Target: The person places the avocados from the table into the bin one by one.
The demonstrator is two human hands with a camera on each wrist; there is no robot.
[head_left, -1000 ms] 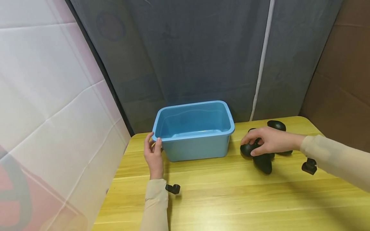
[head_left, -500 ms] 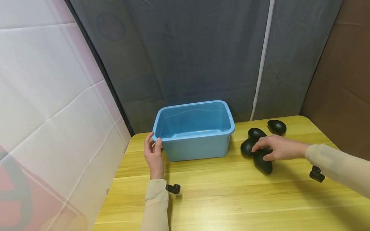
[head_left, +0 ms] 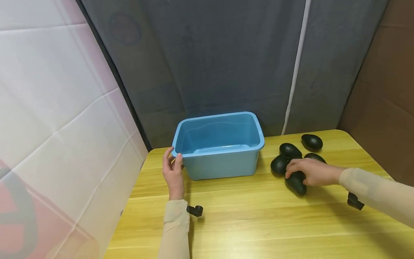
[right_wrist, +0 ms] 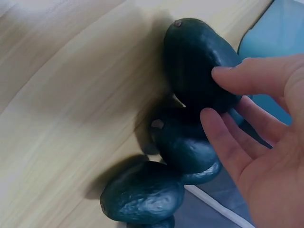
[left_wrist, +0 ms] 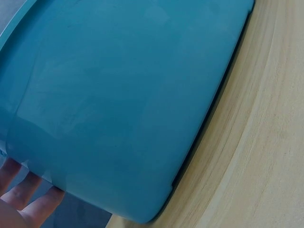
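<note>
Avocados: 5 dark ones lie in a loose cluster on the right half of the yellow wooden desk (head_left: 245,223), right of the blue plastic tub (head_left: 220,169). Nearest avocado (head_left: 295,184) lies at the front of the cluster, under the right hand (head_left: 310,172). Right wrist view: thumb tip touches this avocado's skin, fingers (right_wrist: 223,137) extended and spread over it and its neighbour (right_wrist: 183,142); grip apart, not closed round the fruit. Another avocado (head_left: 312,142) sits apart at the back, near the grey curtain (head_left: 226,54).

Left hand (head_left: 174,174) rests against the tub's left end, thumb at the rim, fingers straight along the wall; grip apart. Tub stands upright at the desk's back edge, with nothing visible inside. White panel (head_left: 55,118) stands left of the desk.
</note>
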